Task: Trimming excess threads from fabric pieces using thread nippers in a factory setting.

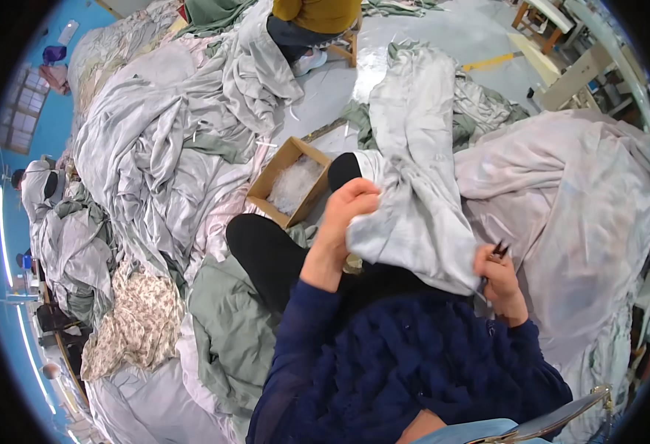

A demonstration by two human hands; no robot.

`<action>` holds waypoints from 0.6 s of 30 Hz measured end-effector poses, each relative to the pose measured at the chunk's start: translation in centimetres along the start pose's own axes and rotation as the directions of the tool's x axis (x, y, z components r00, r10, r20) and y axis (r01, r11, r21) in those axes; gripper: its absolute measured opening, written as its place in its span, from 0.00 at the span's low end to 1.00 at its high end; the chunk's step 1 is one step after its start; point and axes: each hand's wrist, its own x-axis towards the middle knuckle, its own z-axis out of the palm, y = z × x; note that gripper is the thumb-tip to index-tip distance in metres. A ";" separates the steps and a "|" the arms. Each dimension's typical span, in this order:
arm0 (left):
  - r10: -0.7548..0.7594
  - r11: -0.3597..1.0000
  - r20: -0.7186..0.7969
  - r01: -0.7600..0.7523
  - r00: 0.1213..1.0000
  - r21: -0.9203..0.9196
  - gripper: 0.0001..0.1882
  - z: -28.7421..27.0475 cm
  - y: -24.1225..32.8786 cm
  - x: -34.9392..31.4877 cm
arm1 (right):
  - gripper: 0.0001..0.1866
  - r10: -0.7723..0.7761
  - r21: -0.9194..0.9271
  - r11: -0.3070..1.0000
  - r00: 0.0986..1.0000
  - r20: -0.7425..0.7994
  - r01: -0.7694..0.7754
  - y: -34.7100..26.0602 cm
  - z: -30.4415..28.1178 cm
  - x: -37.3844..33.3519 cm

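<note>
A long piece of pale grey cloth [421, 214] runs from my lap up over the fabric in front of me. My left hand [346, 211] is closed on its left edge, fingers curled into a fist. At the lower right corner of the cloth, my right hand [496, 277] is closed too. Dark pointed tips of what look like thread snips [499, 249] stick out above its fingers, while the handle is mostly hidden in the palm. The cloth corner touches this hand; whether the fingers pinch it is hard to see.
Beyond my left knee stands an open cardboard box [272, 172] holding whitish thread scraps. Heaps of grey fabric [147, 140] rise on the left, with green cloth [229, 318] beside my leg. A pinkish-grey pile [562, 200] lies right. Another person [314, 22] sits ahead on a stool.
</note>
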 end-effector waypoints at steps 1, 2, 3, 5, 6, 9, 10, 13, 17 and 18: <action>0.031 0.999 0.012 -0.031 0.999 -0.032 0.09 0.2 1.4 -2.8 | 0.06 -0.157 -0.362 0.918 0.987 0.041 0.161 0.0 0.6 0.5; 0.067 0.996 0.020 -0.065 0.998 -0.064 0.09 0.8 2.8 -5.7 | 0.07 -0.286 -0.660 0.685 0.947 0.144 0.307 -0.3 1.5 1.1; 0.117 0.993 0.063 -0.117 0.991 -0.011 0.10 1.1 3.9 -8.4 | 0.10 -0.393 -0.707 0.575 0.897 0.204 0.413 -0.4 2.2 1.9; 0.176 0.984 0.165 -0.179 0.971 0.003 0.15 1.9 5.1 -12.2 | 0.11 -0.414 -0.590 0.665 0.884 0.219 0.458 -1.9 3.9 3.2; 0.191 0.982 0.211 -0.189 0.959 -0.029 0.17 2.4 5.5 -13.7 | 0.12 -0.443 -0.464 0.735 0.868 0.223 0.494 -2.4 4.9 4.2; 0.301 0.946 0.273 -0.323 0.914 0.039 0.19 3.3 6.5 -17.1 | 0.15 -0.458 -0.419 0.653 0.769 0.445 0.631 -2.3 9.5 8.8; 0.338 0.923 0.331 -0.380 0.881 0.070 0.19 3.0 6.6 -17.9 | 0.16 -0.411 -0.429 0.625 0.742 0.529 0.652 -2.0 10.6 10.4; 0.458 0.779 0.477 -0.597 0.750 0.192 0.18 1.8 7.9 -19.6 | 0.17 -0.328 -0.462 0.379 0.583 0.743 0.802 2.7 10.5 16.3; 0.445 0.698 0.604 -0.679 0.661 0.228 0.17 -2.9 10.5 -25.3 | 0.18 -0.157 -0.658 0.524 0.821 0.549 0.541 5.0 8.7 17.9; 0.573 0.626 0.472 -0.729 0.671 0.276 0.18 -2.1 10.4 -27.5 | 0.18 -0.151 -0.656 0.527 0.819 0.554 0.540 5.6 8.1 18.1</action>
